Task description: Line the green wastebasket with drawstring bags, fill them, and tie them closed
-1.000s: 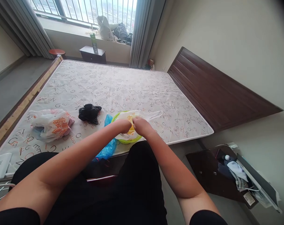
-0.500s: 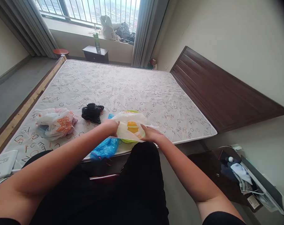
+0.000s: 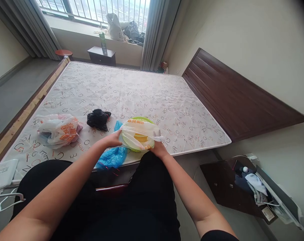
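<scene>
Stretching a white plastic bag (image 3: 139, 127) across a green basin (image 3: 142, 118) at the mattress's (image 3: 131, 90) near edge. Grip of left hand (image 3: 114, 138): pinching bag's left side. Grip of right hand (image 3: 159, 149): cannot tell, fingers hidden. Opposed holds presumably keep the film taut. Versus previous frame: left hand farther left, more green rim exposed.

Mattress (image 3: 131, 90): letter-printed, reaching beyond left fingers (image 3: 118, 134) and right fingers (image 3: 155, 149).
Green basin (image 3: 141, 118): between them inside a translucent bag (image 3: 141, 127), its underside hidden.
Blue bag (image 3: 114, 157): just beside the left fingers, at the edge.
Black bag (image 3: 98, 119): beyond the left fingers, leftward.
White bag (image 3: 58, 130): orange-printed, farther left.
White flat object (image 3: 4, 172): far left, near corner.
</scene>
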Motion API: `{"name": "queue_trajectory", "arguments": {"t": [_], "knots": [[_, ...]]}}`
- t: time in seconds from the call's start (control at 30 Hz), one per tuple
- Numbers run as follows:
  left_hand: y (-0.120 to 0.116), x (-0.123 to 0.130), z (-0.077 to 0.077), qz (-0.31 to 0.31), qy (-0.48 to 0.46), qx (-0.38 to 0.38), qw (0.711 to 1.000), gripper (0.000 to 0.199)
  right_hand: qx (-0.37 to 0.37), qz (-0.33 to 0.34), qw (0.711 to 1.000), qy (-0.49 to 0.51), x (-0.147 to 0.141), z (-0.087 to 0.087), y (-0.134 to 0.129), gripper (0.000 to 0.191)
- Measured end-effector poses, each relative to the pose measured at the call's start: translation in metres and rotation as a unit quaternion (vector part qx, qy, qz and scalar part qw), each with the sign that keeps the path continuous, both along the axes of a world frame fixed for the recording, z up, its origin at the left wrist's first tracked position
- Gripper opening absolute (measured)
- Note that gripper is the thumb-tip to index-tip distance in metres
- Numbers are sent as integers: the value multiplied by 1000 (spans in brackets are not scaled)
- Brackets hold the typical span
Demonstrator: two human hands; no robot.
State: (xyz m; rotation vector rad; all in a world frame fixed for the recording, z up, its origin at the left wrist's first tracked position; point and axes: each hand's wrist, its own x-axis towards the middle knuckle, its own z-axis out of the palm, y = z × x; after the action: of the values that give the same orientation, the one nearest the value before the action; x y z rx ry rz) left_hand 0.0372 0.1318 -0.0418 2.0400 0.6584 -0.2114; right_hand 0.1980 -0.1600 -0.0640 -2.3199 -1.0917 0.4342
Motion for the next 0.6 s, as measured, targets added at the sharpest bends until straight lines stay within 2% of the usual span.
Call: {"name": "queue_trajectory", "arguments": {"t": [0.1,0.13,0.17,0.23,0.3,0.33,0.43,0.53,0.6], "knots": [[10,1,1,10,14,-163,986,65,44,9,999,26,2,-10,-3,70],[10,4,0,33,16,-183,982,63,64,-3,997,44,3,-12,-4,71],[7,7,0,60,16,-165,984,64,88,-17,994,66,4,-13,-6,70],[-2,16,-2,98,14,-54,994,71,129,-46,985,101,9,-10,-7,66],[-14,25,-4,88,6,47,995,78,132,-88,983,96,14,-3,-5,63],[-19,27,-4,68,2,70,995,80,114,-115,984,78,17,1,-2,62],[-31,30,-3,16,2,77,997,88,21,-168,985,19,24,13,8,65],[-35,26,-1,-25,6,72,997,98,-58,-148,987,-29,30,18,20,70],[-35,23,1,-47,8,74,996,103,-79,-126,986,-72,35,18,28,64]]}}
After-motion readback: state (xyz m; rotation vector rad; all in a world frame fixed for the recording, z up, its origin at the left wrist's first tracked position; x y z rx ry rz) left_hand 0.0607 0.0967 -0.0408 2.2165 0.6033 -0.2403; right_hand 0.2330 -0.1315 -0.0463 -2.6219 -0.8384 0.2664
